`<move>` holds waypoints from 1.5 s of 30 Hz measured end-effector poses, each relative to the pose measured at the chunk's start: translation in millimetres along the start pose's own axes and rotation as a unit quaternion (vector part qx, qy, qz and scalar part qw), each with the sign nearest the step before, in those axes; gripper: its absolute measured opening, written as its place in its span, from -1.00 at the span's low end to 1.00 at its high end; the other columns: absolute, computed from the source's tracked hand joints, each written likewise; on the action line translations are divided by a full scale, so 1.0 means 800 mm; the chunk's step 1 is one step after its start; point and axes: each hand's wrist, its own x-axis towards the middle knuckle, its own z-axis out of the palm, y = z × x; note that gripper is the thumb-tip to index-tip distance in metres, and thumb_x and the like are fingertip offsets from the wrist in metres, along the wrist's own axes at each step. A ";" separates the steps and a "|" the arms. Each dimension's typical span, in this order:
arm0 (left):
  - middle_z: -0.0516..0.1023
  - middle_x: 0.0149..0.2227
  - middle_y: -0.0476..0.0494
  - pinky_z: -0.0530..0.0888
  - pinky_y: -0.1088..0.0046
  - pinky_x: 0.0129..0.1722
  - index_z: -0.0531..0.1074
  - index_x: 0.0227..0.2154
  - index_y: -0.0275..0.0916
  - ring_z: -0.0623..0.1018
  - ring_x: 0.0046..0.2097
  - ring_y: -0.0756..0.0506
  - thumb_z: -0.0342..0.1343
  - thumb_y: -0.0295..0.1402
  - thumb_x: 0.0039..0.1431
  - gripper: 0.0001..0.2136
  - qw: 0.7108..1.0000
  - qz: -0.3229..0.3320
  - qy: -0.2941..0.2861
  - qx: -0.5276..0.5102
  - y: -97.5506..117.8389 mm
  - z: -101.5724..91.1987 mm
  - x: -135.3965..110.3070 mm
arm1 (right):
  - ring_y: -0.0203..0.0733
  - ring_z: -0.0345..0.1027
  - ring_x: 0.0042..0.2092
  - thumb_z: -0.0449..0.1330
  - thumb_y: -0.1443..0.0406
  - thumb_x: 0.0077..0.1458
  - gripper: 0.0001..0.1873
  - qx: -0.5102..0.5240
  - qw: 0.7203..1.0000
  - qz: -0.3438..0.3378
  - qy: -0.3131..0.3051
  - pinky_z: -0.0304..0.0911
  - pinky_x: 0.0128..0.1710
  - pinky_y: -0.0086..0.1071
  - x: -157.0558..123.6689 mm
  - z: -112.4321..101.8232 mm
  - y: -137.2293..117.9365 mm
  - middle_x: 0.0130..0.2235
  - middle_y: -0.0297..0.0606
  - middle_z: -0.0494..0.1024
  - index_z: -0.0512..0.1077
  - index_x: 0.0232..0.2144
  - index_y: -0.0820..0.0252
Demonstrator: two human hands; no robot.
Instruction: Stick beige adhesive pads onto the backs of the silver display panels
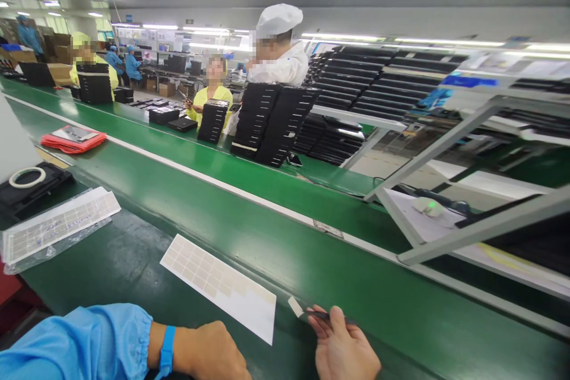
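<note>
In my right hand (345,344) a pair of dark tweezers (319,313) is pinched between thumb and fingers. A small beige sticker (295,307) hangs at their tip, above the green bench. My left hand (216,351) is at the bottom edge, its back toward me, with a blue wrist strap and a blue sleeve; its fingers are bent down out of sight. Between and beyond both hands lies a white sticker sheet (260,317), with rows of beige rectangles on its far part and bare backing nearer me.
Another sticker sheet in clear plastic (62,228) lies at left, near a black tray with a white ring (27,178) and red folders (73,139). A green conveyor (214,160) crosses ahead. Black stacks (253,119) and co-workers stand beyond; a metal frame (436,148) is at right.
</note>
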 end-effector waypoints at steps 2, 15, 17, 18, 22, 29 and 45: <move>0.54 -0.56 0.09 -0.05 0.35 -0.70 0.37 -0.58 -0.14 0.54 -0.50 -0.07 0.24 -0.18 0.25 -0.68 1.000 0.000 0.002 0.001 0.000 0.000 0.000 | -0.12 0.50 -0.35 0.71 -0.04 -0.78 0.08 0.002 1.000 0.001 0.002 0.50 -0.40 -0.48 -0.001 0.002 -0.001 -0.27 -0.03 0.54 0.26 -0.25 0.28; 0.53 -0.57 0.11 -0.07 0.36 -0.71 0.37 -0.58 -0.12 0.53 -0.51 -0.07 0.25 -0.16 0.24 -0.67 1.000 -0.005 -0.005 0.006 0.001 0.000 0.000 | -0.13 0.50 -0.34 0.71 -0.04 -0.78 0.09 0.005 1.000 -0.004 0.004 0.50 -0.37 -0.49 0.001 0.000 0.000 -0.28 0.00 0.54 0.25 -0.24 0.28; 0.52 -0.58 0.11 -0.05 0.36 -0.71 0.37 -0.59 -0.12 0.52 -0.51 -0.07 0.25 -0.17 0.24 -0.67 1.000 -0.005 -0.008 0.006 0.001 -0.001 0.000 | -0.13 0.50 -0.34 0.70 -0.04 -0.75 0.08 0.003 1.000 -0.007 0.005 0.51 -0.36 -0.48 0.002 -0.002 0.001 -0.29 -0.01 0.54 0.25 -0.24 0.28; 0.52 -0.58 0.11 -0.05 0.36 -0.71 0.37 -0.59 -0.12 0.52 -0.51 -0.07 0.25 -0.17 0.24 -0.67 1.000 -0.006 -0.009 0.006 0.001 -0.001 0.000 | -0.13 0.50 -0.34 0.70 -0.05 -0.76 0.09 0.002 1.000 -0.006 0.005 0.51 -0.36 -0.47 0.003 -0.003 0.002 -0.29 -0.01 0.54 0.25 -0.23 0.27; 0.53 -0.57 0.12 -0.03 0.36 -0.72 0.36 -0.60 -0.12 0.52 -0.51 -0.07 0.25 -0.16 0.24 -0.66 1.000 -0.006 -0.012 0.003 0.001 -0.002 0.000 | -0.10 0.49 -0.37 0.69 -0.06 -0.78 0.11 -0.005 1.000 -0.002 0.003 0.50 -0.41 -0.45 0.003 -0.003 0.001 -0.28 0.04 0.54 0.24 -0.23 0.26; 0.53 -0.57 0.12 -0.04 0.36 -0.73 0.36 -0.60 -0.12 0.52 -0.52 -0.07 0.24 -0.15 0.25 -0.65 1.000 -0.003 -0.006 0.012 0.001 -0.002 0.000 | -0.08 0.50 -0.37 0.69 -0.07 -0.76 0.10 -0.010 1.000 0.001 -0.003 0.48 -0.42 -0.45 0.002 0.001 0.001 -0.27 0.04 0.54 0.24 -0.23 0.26; 0.53 -0.56 0.12 -0.05 0.34 -0.71 0.40 -0.58 -0.12 0.50 -0.53 -0.05 0.26 -0.15 0.23 -0.68 1.000 0.001 0.007 0.021 -0.002 -0.002 -0.002 | -0.12 0.50 -0.36 0.69 -0.09 -0.69 0.06 -0.002 1.000 -0.009 -0.009 0.50 -0.39 -0.46 0.006 0.000 0.006 -0.27 -0.01 0.54 0.25 -0.23 0.27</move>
